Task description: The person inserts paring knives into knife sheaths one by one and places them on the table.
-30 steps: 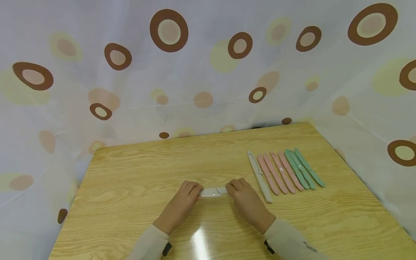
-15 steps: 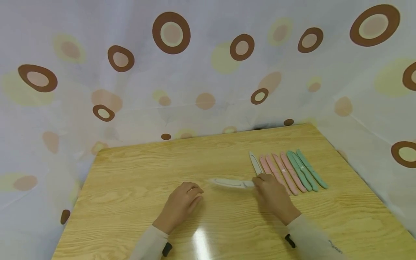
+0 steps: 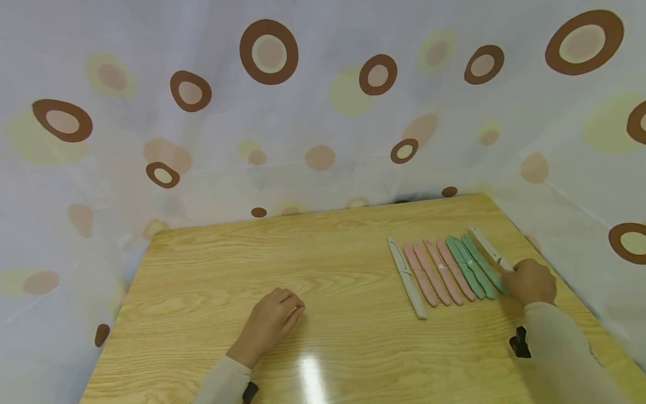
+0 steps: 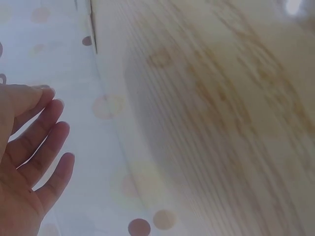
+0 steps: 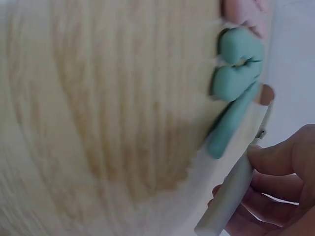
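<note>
A whitish-grey knife (image 3: 485, 245) is pinched by its handle in my right hand (image 3: 532, 282), at the right end of the knife row; its blade points away from me. In the right wrist view, thumb and fingers wrap the pale handle (image 5: 229, 196), beside the ends of the green knives (image 5: 229, 125). My left hand (image 3: 272, 315) stays over the middle of the table, holding nothing, and the left wrist view shows its fingers (image 4: 47, 142) loosely bent. Another whitish knife (image 3: 415, 297) lies at the row's left end, followed by several pink knives (image 3: 432, 274) and then green knives (image 3: 473, 270).
The wooden table (image 3: 212, 264) carries the row of knives on its right part. Behind it and along its sides hangs a pale cloth (image 3: 303, 112) with brown and yellow spots. A light glare (image 3: 312, 373) shows near the front.
Both hands held the whitish knife at first. The left hand let go, and the right hand carried the knife rightward across the row to beyond the green knives.
</note>
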{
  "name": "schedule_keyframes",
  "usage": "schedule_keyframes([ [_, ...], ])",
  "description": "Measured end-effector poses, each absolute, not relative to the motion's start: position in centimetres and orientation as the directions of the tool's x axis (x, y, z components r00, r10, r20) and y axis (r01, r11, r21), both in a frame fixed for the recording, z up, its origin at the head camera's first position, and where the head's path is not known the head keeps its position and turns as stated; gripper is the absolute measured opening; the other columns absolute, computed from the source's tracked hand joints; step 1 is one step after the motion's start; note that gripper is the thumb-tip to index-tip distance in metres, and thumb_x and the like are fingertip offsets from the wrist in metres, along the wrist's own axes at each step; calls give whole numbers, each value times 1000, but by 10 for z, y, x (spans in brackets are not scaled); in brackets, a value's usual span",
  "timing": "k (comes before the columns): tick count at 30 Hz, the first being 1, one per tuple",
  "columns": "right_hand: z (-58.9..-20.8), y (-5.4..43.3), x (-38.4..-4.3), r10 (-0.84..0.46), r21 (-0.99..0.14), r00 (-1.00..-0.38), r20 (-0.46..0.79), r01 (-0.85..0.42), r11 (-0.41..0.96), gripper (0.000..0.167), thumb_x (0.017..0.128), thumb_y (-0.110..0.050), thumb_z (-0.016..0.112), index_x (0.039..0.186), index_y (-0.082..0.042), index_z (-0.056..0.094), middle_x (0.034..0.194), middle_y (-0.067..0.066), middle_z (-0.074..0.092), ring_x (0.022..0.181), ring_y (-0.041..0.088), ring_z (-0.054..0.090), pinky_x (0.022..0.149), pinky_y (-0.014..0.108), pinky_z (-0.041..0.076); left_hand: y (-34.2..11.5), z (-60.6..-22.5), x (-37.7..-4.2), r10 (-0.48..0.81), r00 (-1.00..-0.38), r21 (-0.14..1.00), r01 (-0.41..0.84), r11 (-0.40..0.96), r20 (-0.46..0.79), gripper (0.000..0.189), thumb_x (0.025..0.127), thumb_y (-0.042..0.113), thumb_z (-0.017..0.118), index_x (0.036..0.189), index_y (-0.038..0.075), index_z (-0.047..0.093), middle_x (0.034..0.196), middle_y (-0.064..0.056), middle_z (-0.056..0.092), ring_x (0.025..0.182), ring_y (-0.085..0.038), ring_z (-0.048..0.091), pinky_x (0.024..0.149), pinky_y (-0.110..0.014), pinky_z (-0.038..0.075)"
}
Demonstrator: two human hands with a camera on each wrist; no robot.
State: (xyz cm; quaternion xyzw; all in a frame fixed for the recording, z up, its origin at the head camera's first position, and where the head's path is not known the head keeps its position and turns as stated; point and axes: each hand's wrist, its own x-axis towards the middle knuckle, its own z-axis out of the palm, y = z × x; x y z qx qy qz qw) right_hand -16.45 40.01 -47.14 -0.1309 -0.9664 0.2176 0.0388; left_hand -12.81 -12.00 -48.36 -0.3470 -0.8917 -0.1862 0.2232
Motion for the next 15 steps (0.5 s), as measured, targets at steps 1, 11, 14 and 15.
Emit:
schedule_keyframes([
  [1,-474,403,-164,278,-431,-961,-1,251,867,33,84,-12,46,53,-3,51,48,5,47,45,19,41,39,32,35,-120,-484,-128,536,-662,182,701,689,523,4,84,11,74,85,12,70,87,3,66,79,-9,59,71,-23,53],
  [11,-483,411,-169,236,-385,-972,-17,225,895,42,90,-14,52,49,-10,42,46,0,44,46,19,40,41,33,36,-121,-486,-125,535,-680,185,688,702,502,5,84,11,74,87,11,71,88,2,67,80,-10,61,73,-24,54],
  [14,-483,414,-171,220,-376,-975,-16,210,903,42,91,-15,54,51,-5,49,48,4,50,47,22,45,41,36,39,-120,-487,-126,532,-674,186,692,698,512,6,84,12,74,89,10,70,89,1,68,82,-11,63,81,-29,55],
  [15,-482,414,-171,216,-375,-976,-12,204,904,40,92,-16,55,54,-1,53,50,8,53,48,25,48,42,39,41,-120,-487,-126,531,-674,187,692,697,514,7,84,12,74,90,9,70,89,1,69,82,-11,63,83,-31,55],
])
